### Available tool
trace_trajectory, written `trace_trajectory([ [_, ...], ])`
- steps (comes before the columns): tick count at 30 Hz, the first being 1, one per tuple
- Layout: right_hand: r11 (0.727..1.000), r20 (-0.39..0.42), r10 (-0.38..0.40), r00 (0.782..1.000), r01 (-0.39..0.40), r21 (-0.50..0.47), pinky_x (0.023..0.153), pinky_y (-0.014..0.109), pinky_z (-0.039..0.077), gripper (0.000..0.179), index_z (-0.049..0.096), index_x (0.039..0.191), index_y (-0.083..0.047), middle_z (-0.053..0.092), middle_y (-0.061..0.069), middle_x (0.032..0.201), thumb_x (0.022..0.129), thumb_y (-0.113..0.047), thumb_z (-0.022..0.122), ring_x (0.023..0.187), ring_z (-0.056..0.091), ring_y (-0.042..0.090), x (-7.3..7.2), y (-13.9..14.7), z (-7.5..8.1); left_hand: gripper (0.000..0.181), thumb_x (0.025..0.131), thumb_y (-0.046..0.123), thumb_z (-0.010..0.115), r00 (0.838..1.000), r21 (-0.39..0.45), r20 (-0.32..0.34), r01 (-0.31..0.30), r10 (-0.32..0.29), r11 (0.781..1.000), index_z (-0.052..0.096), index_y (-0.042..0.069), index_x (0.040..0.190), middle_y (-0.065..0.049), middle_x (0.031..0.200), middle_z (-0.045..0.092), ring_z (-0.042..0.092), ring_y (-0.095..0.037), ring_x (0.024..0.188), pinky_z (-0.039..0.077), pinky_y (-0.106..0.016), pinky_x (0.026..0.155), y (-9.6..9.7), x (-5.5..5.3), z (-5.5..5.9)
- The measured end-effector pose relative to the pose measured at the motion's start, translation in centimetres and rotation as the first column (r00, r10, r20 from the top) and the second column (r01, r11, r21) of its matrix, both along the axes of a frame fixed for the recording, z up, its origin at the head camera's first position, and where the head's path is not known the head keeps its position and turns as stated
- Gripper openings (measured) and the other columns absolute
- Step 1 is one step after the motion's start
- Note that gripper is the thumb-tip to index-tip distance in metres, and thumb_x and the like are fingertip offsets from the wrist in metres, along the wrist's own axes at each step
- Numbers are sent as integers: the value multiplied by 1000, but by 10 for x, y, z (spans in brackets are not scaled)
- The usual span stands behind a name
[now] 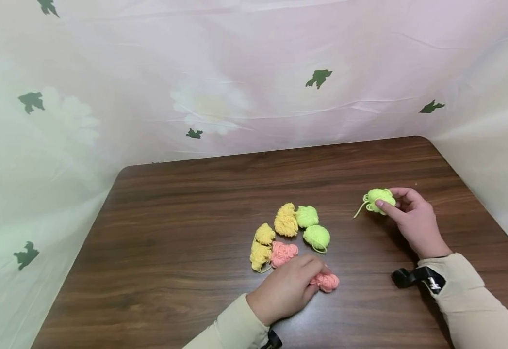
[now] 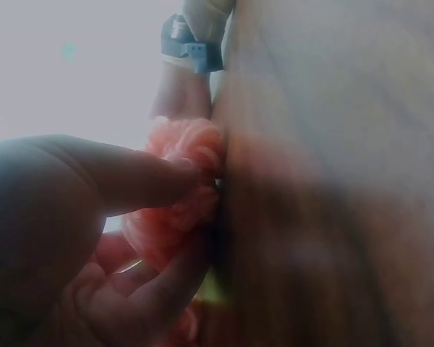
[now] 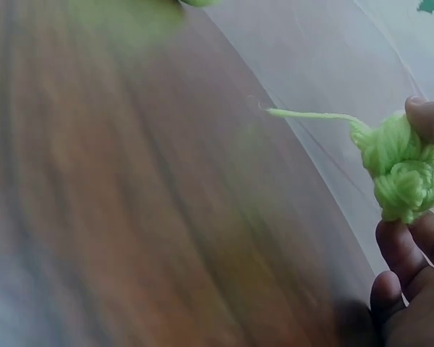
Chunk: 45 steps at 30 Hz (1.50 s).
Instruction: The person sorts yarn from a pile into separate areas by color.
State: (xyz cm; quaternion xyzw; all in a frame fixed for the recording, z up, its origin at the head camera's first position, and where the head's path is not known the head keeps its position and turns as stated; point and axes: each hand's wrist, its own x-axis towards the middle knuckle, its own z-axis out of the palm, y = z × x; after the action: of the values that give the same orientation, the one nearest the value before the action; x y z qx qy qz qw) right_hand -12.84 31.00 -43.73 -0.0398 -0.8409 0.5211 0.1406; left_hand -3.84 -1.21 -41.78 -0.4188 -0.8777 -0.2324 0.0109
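The left hand (image 1: 285,289) grasps a pink yarn bundle (image 1: 327,282) low at the table (image 1: 184,291); surface contact cannot be confirmed. Just beyond, a second pink bundle (image 1: 284,253), yellow yarn (image 1: 260,255) and two green balls (image 1: 317,237) lie ungripped in a loose cluster, apparently set down. Farther out, the right hand (image 1: 417,223) pinches a green bundle (image 1: 380,199), loose tail exposed, well apart from the cluster. By judgement, both held bundles await release.

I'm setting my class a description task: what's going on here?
A person's right hand holds a green yarn bundle toward the right of a brown table. The left hand pinches a pink yarn bundle. Just beyond the left hand, another pink bundle, yellow bundles and two more green bundles lie grouped.
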Motion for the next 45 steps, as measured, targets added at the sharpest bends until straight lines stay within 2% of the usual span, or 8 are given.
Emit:
trace_trajectory([
  [6, 998, -6, -23, 1000, 22, -64, 56, 12, 41, 27, 65, 110, -21, 60, -14, 90, 88, -13, 78, 75, 51, 4, -6, 11, -5, 24, 95, 19, 70, 1000, -6, 3, 3, -3, 1000, 61, 21, 117, 10, 118, 63, 59, -3, 111, 44, -15, 96, 2, 0, 0],
  [14, 997, 7, -53, 999, 54, -62, 56, 12, 42, 28, 64, 110, -22, 60, -15, 89, 88, -14, 79, 75, 51, 3, -7, 15, -7, 25, 95, 18, 69, 1000, -30, -5, 7, -7, 1000, 61, 21, 119, 9, 120, 62, 59, -4, 114, 45, -16, 96, 0, 2, 0],
  [20, 995, 5, -82, 997, 82, -56, 63, 8, 45, 28, 65, 111, -19, 63, -18, 91, 87, -15, 79, 80, 56, 0, -5, 17, -6, 26, 96, 21, 68, 1000, -30, -10, 6, -7, 1000, 61, 20, 121, 8, 122, 63, 59, -5, 117, 44, -17, 100, -1, 2, 2],
  [27, 989, 48, -145, 988, 142, 50, 69, 7, 42, 33, 63, 114, -17, 58, -24, 96, 88, -29, 79, 87, 55, -3, -4, 21, -4, 26, 95, 24, 71, 999, -11, -45, -2, 2, 1000, 65, 21, 120, 8, 120, 66, 59, -5, 116, 45, -21, 99, -2, 1, 2],
  [34, 982, 79, -171, 982, 163, 100, 71, 8, 40, 39, 62, 116, -11, 56, -24, 95, 88, -32, 78, 88, 52, -5, -3, 25, -2, 25, 92, 24, 74, 999, 36, -44, -1, 3, 999, 66, 21, 116, 11, 112, 68, 61, -1, 108, 46, -18, 94, -1, 0, 2],
  [40, 975, 118, -181, 976, 163, 152, 71, 7, 39, 58, 59, 135, -2, 59, -13, 108, 92, -40, 72, 92, 49, -7, -2, 26, 0, 27, 90, 23, 77, 1000, 44, 7, -27, 27, 999, 63, 19, 114, 12, 106, 69, 61, 0, 96, 46, -15, 85, 0, 0, 2],
  [42, 974, 120, -179, 977, 159, 159, 71, 5, 39, 60, 58, 137, -2, 60, -8, 112, 93, -40, 71, 93, 48, -9, -2, 26, 0, 26, 90, 24, 77, 1000, 47, 11, -30, 29, 998, 63, 19, 112, 12, 105, 69, 59, 0, 92, 46, -14, 82, 0, 0, 2],
  [45, 976, 114, -171, 979, 153, 152, 71, 5, 40, 59, 57, 137, -2, 60, -8, 112, 93, -39, 71, 94, 49, -9, -2, 26, 0, 25, 90, 25, 77, 1000, 60, 4, -28, 28, 998, 63, 19, 110, 12, 102, 68, 59, 0, 90, 46, -14, 81, 0, 0, 1],
])
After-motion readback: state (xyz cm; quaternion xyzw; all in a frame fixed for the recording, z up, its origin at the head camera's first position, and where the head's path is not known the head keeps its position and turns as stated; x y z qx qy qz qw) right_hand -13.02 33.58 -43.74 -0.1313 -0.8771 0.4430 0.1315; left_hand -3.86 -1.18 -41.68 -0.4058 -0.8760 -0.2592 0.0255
